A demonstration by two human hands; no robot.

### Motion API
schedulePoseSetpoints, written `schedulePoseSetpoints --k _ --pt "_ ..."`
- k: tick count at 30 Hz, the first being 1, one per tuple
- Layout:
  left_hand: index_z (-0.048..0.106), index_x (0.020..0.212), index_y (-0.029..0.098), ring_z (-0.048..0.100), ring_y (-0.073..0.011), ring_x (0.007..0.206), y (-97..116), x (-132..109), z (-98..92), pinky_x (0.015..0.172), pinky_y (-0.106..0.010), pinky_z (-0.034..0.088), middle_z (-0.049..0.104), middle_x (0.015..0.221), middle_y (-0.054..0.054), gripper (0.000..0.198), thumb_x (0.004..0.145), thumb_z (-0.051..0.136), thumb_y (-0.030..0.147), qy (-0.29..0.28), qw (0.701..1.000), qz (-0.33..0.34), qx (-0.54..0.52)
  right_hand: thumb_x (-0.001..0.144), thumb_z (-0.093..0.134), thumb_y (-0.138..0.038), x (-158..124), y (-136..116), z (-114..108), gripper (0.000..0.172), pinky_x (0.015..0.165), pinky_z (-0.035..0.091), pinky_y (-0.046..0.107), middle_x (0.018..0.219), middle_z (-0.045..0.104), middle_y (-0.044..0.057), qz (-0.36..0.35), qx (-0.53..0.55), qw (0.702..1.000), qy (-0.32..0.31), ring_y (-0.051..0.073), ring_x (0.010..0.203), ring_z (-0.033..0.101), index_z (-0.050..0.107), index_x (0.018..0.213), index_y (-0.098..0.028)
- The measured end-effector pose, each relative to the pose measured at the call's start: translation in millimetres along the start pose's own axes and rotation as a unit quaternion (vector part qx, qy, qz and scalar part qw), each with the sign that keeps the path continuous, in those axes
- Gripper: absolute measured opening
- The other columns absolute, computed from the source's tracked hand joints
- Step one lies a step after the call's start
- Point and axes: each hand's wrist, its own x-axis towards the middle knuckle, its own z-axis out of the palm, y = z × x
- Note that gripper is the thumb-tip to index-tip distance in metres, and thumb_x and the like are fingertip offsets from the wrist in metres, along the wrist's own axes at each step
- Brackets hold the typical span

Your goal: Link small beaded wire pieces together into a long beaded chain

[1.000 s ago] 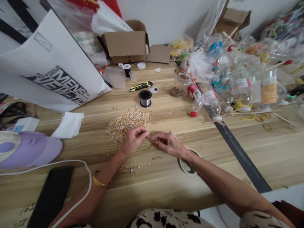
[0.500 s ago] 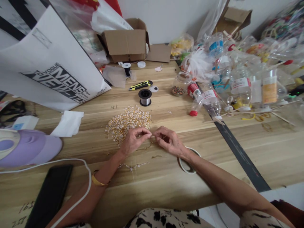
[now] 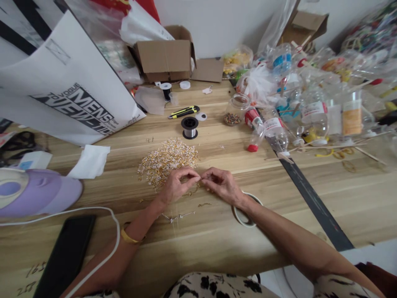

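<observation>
My left hand (image 3: pixel 179 184) and my right hand (image 3: pixel 221 184) meet fingertip to fingertip above the wooden table. Each is closed in a pinch; whatever lies between the fingertips is too small to make out. A thin gold chain (image 3: pixel 194 191) hangs or lies just under the left fingers. Behind the left hand spreads a heap of small gold and clear jewelry pieces (image 3: pixel 169 159). Closer to my body lie a chain with clear stones (image 3: pixel 180 216) and a short gold chain piece (image 3: pixel 204 204). A pale ring-shaped band (image 3: pixel 246 223) rests under my right wrist.
Beyond the heap stand a wire spool (image 3: pixel 189 127), a yellow-black utility knife (image 3: pixel 184 111) and a jar of beads (image 3: pixel 234 111). Plastic bottles (image 3: pixel 276 128) crowd the right. A large paper bag (image 3: pixel 71 82), a purple device (image 3: pixel 52 190) and a phone (image 3: pixel 66 254) are at left.
The fingertips of both hands have shifted slightly to the right and stay pinched close together. The gold chain below the left fingers shows less. Other things look the same.
</observation>
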Motion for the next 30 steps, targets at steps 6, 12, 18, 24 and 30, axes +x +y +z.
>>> schedulePoseSetpoints --k 6,12,18,24,30 --pt "0.066 0.076 0.015 0.061 -0.0127 0.067 -3.4 -0.4 1.2 0.065 -0.025 0.047 0.067 0.073 -0.002 0.008 0.083 0.062 0.017 0.014 0.999 0.01 0.046 0.088 0.052 -0.025 1.7 -2.7 -3.2 0.012 0.057 0.039 0.023 0.072 0.056 0.001 -0.035 -0.068 0.997 0.029 0.011 0.063 0.049 0.059 0.084 -0.016" --pt "0.065 0.074 0.015 0.057 -0.0159 0.072 -3.9 -3.4 0.7 0.069 -0.029 0.046 0.065 0.071 -0.004 0.011 0.083 0.06 0.017 -0.024 0.968 0.091 0.232 0.089 0.05 -0.028 4.3 -3.3 -5.6 0.013 0.057 0.037 0.023 0.07 0.051 -0.001 -0.012 -0.048 0.995 0.082 0.011 0.062 0.046 0.052 0.083 -0.017" --pt "0.065 0.076 0.015 0.055 -0.0193 0.079 -4.5 -7.3 4.0 0.071 -0.032 0.047 0.064 0.077 -0.006 0.01 0.084 0.061 0.02 -0.086 0.928 0.122 0.34 0.088 0.05 -0.03 5.0 -3.6 -5.5 0.014 0.054 0.036 0.022 0.068 0.048 -0.002 0.001 -0.025 0.995 0.091 0.011 0.059 0.043 0.052 0.081 -0.017" --pt "0.064 0.077 0.014 0.054 -0.0184 0.08 -3.3 -8.1 6.1 0.072 -0.031 0.046 0.062 0.079 -0.005 0.012 0.087 0.058 0.019 -0.108 0.925 0.133 0.339 0.088 0.051 -0.031 4.6 -3.3 -5.8 0.015 0.054 0.035 0.022 0.067 0.048 -0.002 -0.001 -0.031 0.996 0.086 0.01 0.058 0.042 0.053 0.081 -0.017" --pt "0.064 0.076 0.014 0.053 -0.0187 0.08 -2.3 -8.9 8.2 0.073 -0.031 0.045 0.063 0.077 -0.005 0.016 0.089 0.055 0.018 -0.121 0.927 0.132 0.331 0.088 0.051 -0.031 4.8 -2.0 -5.5 0.016 0.055 0.035 0.023 0.065 0.048 -0.003 0.001 -0.041 0.996 0.077 0.01 0.058 0.042 0.053 0.08 -0.018"
